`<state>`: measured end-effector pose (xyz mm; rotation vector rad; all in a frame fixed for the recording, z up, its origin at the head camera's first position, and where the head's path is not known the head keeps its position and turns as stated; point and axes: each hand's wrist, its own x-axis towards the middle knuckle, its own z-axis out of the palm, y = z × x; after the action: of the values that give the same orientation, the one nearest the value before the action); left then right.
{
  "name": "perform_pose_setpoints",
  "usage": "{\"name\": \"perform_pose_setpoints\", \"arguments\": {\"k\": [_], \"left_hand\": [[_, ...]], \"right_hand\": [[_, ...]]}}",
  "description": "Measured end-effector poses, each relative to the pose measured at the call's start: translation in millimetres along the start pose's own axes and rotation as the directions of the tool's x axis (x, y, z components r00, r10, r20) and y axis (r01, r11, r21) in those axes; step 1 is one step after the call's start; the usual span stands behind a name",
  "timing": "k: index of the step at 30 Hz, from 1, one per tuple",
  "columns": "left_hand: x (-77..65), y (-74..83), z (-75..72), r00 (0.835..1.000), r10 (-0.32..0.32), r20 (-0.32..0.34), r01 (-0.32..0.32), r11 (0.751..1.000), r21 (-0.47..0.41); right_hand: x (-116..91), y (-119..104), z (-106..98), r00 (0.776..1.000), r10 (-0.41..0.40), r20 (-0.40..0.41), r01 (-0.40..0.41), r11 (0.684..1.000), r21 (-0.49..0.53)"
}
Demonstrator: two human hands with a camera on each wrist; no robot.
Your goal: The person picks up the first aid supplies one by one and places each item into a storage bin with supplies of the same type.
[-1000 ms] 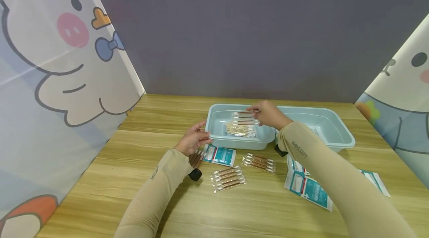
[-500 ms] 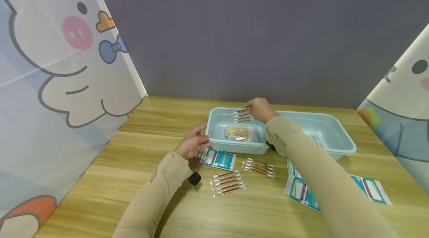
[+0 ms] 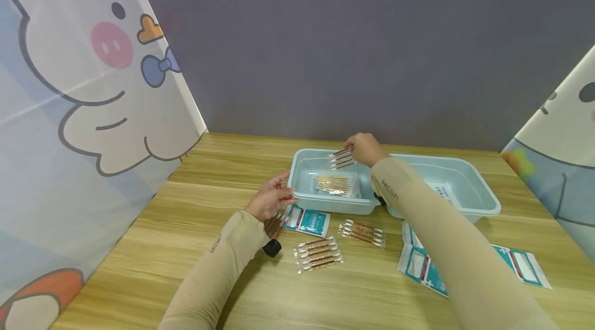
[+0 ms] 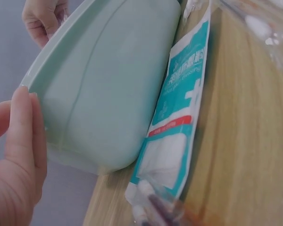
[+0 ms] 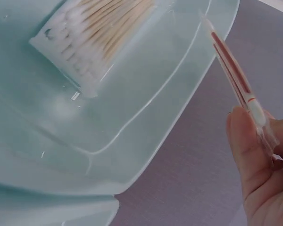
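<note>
My right hand pinches a clear packet of brown-stick cotton swabs by its end, above the back of the left light-blue bin. In the right wrist view thumb and fingers squeeze that packet's tip. Inside the bin lies a bag of wooden-stick cotton swabs. My left hand touches the bin's left end; in the left wrist view its fairly straight fingers rest against the rim. Another packet of brown swabs lies under the left wrist, partly hidden.
Two brown swab packets and a teal-and-white dressing packet lie in front. A second bin holds a white packet. More teal packets lie right, partly behind my right arm. A grey panel stands behind.
My right hand has lifted the swab packet up and back from above the wooden swabs, then held almost still. The left hand stays at the bin's left end. The view has shifted slightly.
</note>
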<state>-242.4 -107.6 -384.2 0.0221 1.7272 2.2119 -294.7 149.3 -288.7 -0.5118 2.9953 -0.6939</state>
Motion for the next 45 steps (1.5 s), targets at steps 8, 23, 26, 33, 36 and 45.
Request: {"name": "perform_pose_setpoints", "arguments": {"k": [8,23,26,33,36,45], "left_hand": [[-0.1,0.5,0.1,1.000,-0.003,-0.010,0.003,1.000,-0.010],[-0.3,3.3,0.2,1.000,0.005,-0.003,-0.005,1.000,-0.021],[0.0,2.9,-1.0,1.000,0.010,0.000,-0.010,1.000,-0.021],[0.8,0.1,-2.4,1.000,0.016,0.026,-0.015,1.000,-0.021],[2.2,-0.8,-1.5,0.999,0.022,0.037,-0.022,1.000,-0.021],[1.8,0.5,2.6,1.000,0.023,0.011,-0.023,0.999,-0.031]], "right_hand": [[1.7,3.5,3.6,0.999,0.011,0.030,-0.012,1.000,0.003],[5.3,4.0,8.6,0.996,0.042,0.080,-0.047,0.997,0.058],[6.1,3.2,10.3,0.994,0.050,0.099,-0.057,0.996,0.063],[10.1,4.9,13.5,0.973,0.099,0.208,-0.115,0.991,0.067],[11.8,6.8,14.4,0.968,0.111,0.226,-0.127,0.990,0.056],[11.3,1.2,15.0,0.961,0.146,0.235,-0.155,0.988,0.019]]}}
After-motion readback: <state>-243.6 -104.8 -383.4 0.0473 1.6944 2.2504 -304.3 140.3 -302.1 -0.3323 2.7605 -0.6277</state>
